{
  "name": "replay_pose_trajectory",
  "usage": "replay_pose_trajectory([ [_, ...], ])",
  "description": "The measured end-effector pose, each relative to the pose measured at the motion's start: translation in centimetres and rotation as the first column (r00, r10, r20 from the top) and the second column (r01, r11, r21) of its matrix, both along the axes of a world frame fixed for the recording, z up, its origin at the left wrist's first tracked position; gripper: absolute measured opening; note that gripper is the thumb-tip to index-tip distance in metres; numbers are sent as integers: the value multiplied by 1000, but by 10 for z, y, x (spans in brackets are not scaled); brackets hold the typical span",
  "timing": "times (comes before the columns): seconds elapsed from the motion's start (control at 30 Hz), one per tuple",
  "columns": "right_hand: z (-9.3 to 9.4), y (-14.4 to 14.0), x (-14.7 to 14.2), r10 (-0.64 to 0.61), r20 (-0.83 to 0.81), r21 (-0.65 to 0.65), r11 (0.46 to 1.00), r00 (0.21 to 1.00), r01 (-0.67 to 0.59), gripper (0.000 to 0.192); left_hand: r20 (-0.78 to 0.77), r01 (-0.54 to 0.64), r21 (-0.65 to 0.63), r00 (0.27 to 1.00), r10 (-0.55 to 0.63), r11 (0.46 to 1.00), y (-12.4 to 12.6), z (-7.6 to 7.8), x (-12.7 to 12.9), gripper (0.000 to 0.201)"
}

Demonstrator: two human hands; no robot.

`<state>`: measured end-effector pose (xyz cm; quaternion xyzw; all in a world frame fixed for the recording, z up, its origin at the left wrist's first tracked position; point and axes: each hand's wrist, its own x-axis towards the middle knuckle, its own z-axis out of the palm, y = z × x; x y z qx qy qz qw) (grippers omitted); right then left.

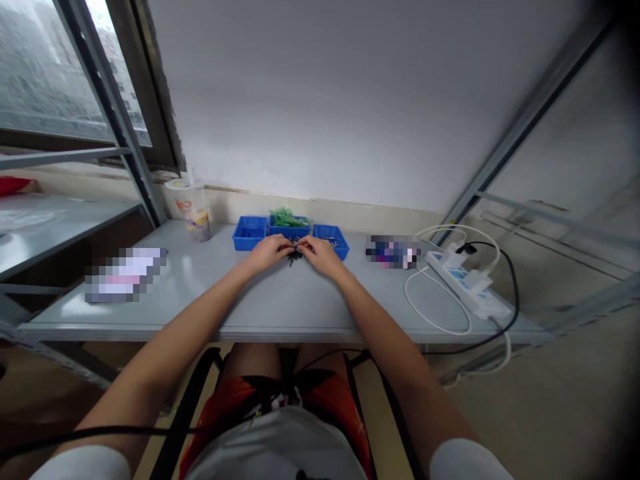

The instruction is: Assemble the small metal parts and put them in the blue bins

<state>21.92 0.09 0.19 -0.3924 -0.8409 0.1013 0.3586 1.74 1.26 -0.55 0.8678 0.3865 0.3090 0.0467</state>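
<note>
Grey table (280, 307) against the wall, loaded.
Lying on it: three blue bins (290, 235), a drink cup (193, 208), a white power strip (467, 283) with cables, small dark parts (295, 255), two blurred items.

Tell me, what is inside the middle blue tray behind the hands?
The middle blue tray holds a heap of green pieces, too small to identify. Whatever lies beneath the heap is covered, and the tray's front wall hides its floor.

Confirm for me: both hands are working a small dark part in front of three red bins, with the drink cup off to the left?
Not quite. In the head view the three bins are blue, not red. Both the left hand and right hand do meet on the small dark part, and the drink cup stands left.
</note>
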Motion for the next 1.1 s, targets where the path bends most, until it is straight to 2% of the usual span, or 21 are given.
replay_pose_trajectory([
  [0.17, 0, -2, -3, 18, -7, 14, 1000, 1000, -18, 17, 23, 42, -35, 999, -41, 998, -2, 1, 2, 19],
  [0.4, -2, 4, 3, 6, 6, -48, 999, 1000, -6, 14, 126, -4, -16, 992, 7, 1000, -2, 1, 2, 14],
  [0.57, -7, 3, 1, 83, 79, -105, 992, 993, -74, 11, 142, 64, -15, 988, -61, 998, -6, 3, 5, 12],
  [0.77, -11, 2, -3, 84, 138, -104, 992, 987, -70, 13, 103, 148, -41, 984, -143, 988, -9, 5, 7, 15],
  [1.1, -3, -1, 1, 70, 107, -102, 993, 992, -59, 12, 137, 112, -22, 985, -107, 994, -7, 4, 4, 15],
])
